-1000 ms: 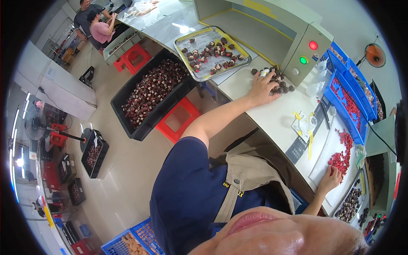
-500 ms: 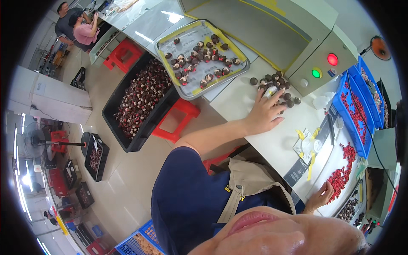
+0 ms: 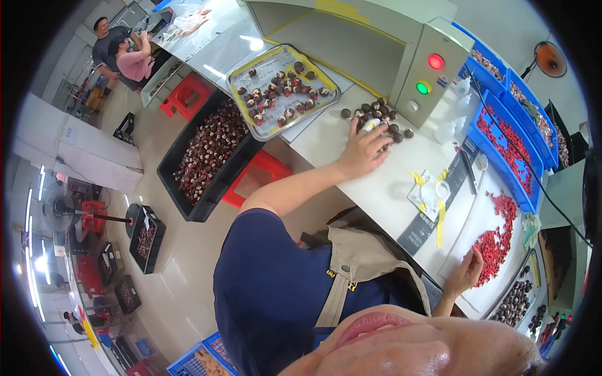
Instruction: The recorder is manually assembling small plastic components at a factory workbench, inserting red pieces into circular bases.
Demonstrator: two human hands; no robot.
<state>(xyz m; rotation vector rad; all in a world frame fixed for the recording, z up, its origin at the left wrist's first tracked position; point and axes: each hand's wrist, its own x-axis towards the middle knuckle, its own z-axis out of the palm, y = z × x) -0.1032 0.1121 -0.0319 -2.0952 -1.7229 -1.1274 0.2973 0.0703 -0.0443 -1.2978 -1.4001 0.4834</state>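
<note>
My left hand (image 3: 365, 149) reaches over a pile of dark brown, nut-like balls (image 3: 379, 111) on the white table. Its fingers are apart and curve over the nearest balls. Something white shows at a fingertip; I cannot make out what it is. My right hand (image 3: 465, 273) is at the near edge of a spread of small red pieces (image 3: 492, 255). There its fingers are drawn together, and whatever is between them is too small to see. A metal tray (image 3: 337, 99) beside the pile bears balls with pale and red patches.
Beyond the pile stands a grey machine box (image 3: 433, 78) with red and green lights. Blue bins (image 3: 533, 202) with red pieces line the right. A black crate (image 3: 188, 210) full of balls rests on a red stool (image 3: 257, 178). Two people (image 3: 128, 59) are far left.
The view has shifted, so the table appears further left. My left hand stays at the pile, its fingers bent closer over the balls. My right hand has lifted and turned a little at the red pieces.
</note>
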